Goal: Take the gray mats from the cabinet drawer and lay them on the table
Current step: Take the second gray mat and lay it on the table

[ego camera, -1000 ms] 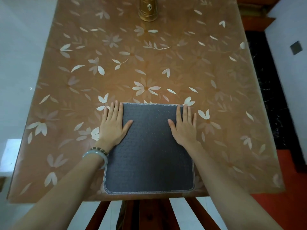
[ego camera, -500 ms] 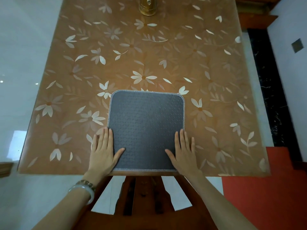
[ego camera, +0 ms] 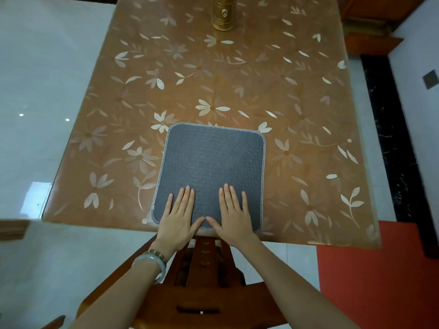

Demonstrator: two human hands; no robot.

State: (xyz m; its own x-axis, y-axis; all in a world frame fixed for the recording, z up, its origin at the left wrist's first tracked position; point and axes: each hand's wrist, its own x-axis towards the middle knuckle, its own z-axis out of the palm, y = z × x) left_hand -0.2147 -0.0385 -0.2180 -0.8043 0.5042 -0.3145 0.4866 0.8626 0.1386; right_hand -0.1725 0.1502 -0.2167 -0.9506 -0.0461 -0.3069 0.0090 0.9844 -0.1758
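I see one gray mat (ego camera: 213, 172) flat on the table (ego camera: 308, 96), its near edge at the table's near edge. Both hands lie palm down on the mat's near part, fingers spread flat, gripping nothing. Left hand (ego camera: 177, 220) sits at the near left corner, right hand (ego camera: 234, 218) just beside it, thumb tips almost touching. Bracelets (ego camera: 152, 260) on the left wrist. Gold container (ego camera: 223, 13) well beyond the hands at the far end. Wooden chair (ego camera: 202, 281) below my wrists.
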